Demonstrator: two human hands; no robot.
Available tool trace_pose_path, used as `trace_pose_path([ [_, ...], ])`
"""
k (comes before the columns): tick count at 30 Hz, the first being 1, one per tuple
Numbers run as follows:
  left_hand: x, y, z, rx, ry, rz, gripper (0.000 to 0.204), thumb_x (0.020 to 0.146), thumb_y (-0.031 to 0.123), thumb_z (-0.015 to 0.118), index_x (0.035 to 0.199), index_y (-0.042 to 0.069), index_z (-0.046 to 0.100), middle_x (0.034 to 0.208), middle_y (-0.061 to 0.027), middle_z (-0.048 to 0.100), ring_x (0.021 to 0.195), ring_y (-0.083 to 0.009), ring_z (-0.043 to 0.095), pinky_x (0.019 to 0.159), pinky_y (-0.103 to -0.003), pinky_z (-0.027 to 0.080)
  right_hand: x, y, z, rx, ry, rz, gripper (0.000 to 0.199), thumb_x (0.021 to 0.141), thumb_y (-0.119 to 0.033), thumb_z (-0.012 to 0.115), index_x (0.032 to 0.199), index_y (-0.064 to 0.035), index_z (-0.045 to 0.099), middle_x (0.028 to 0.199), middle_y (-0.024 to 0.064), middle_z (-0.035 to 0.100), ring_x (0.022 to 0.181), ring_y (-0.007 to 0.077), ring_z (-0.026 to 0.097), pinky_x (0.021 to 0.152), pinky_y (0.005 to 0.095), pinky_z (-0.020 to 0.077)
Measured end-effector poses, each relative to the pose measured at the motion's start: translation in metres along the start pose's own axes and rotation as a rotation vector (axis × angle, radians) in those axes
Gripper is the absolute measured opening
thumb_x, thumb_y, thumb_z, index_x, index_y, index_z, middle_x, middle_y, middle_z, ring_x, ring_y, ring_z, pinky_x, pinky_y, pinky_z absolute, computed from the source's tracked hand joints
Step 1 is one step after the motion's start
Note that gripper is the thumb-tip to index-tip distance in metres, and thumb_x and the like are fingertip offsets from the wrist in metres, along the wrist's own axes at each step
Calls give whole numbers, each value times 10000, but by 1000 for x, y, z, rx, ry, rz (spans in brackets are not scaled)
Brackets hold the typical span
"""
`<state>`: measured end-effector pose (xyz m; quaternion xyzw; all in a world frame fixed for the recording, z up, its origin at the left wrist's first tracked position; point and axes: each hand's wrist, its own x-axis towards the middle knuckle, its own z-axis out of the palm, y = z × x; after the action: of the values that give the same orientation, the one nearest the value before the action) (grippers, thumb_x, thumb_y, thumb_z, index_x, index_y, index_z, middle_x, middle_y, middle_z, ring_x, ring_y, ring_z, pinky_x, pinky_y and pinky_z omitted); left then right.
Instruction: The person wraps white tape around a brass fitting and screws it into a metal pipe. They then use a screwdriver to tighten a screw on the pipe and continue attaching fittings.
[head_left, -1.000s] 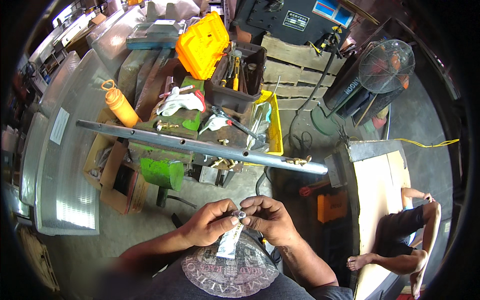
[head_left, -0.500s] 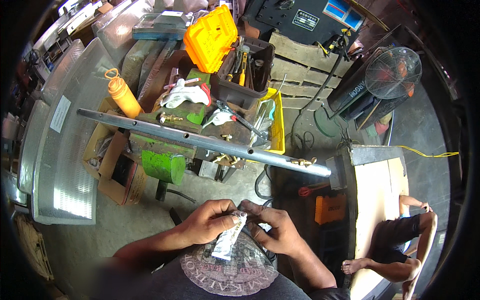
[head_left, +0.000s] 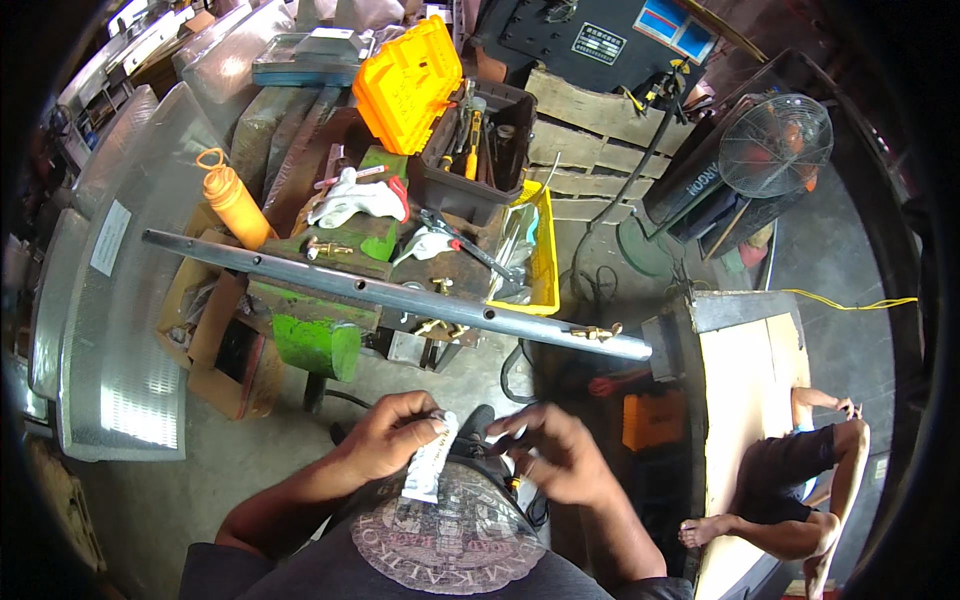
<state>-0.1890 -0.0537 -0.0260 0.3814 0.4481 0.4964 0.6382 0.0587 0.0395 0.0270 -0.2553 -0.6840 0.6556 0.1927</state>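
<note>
My left hand (head_left: 395, 437) pinches a white squeeze tube (head_left: 430, 460) near its upper end, the flat tail hanging down over my shirt. To its right, apart from the tube, is my right hand (head_left: 555, 452). Its fingers are curled and a little blurred, with a small pale bit between them that I cannot make out. Beyond both hands, a long steel pipe (head_left: 400, 297) with holes lies across a green vise (head_left: 315, 345). One brass fitting (head_left: 597, 332) sits at the pipe's right end, and more brass fittings (head_left: 432, 326) lie behind the pipe.
Behind the pipe are white gloves (head_left: 355, 200), an orange bottle (head_left: 236, 205), an open toolbox (head_left: 480, 190) and a yellow basket (head_left: 543, 250). A cardboard box (head_left: 225, 360) stands left of the vise. At right, a person (head_left: 790, 480) is on a wooden board (head_left: 745, 370), near a fan (head_left: 775, 147).
My right hand has come away from the tube's upper end and moved right. My left hand, still pinching the tube, has shifted left. The view has shifted slightly.
</note>
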Motion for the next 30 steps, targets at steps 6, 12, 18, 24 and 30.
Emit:
trace_pose_path([
  [6,11,-89,-60,428,269,61,172,900,143,682,854,-5,610,725,-48,610,675,-99,543,626,-316,460,46,12,-36,-84,224,93,467,839,103,587,1284,-25,520,1052,139,695,897,203,689,791,335,561],
  [12,-12,-187,-116,641,494,-54,216,845,177,681,844,-30,623,721,-124,628,641,-188,581,609,-369,466,87,17,-18,-886,248,117,627,856,-177,698,1441,-106,482,837,191,727,794,395,707,727,449,556],
  [18,-66,-258,-156,662,665,-345,270,822,217,678,862,-50,669,740,-221,663,676,-254,656,644,-421,501,92,20,-14,-932,240,111,693,840,-181,722,1474,-121,449,775,158,721,734,366,714,693,442,562],
  [24,-94,-275,-174,399,829,-536,290,859,240,679,902,-45,711,741,-172,696,630,-243,673,602,-413,524,94,26,-15,-1003,247,56,707,837,-190,722,1483,-104,447,765,159,716,721,351,713,676,441,563],
  [30,-111,-305,-200,411,924,-578,282,863,251,677,849,-30,700,699,-145,679,558,-229,661,524,-390,511,87,34,-8,-1218,249,-14,665,831,-184,727,1450,-86,506,791,164,714,748,341,713,670,430,565],
])
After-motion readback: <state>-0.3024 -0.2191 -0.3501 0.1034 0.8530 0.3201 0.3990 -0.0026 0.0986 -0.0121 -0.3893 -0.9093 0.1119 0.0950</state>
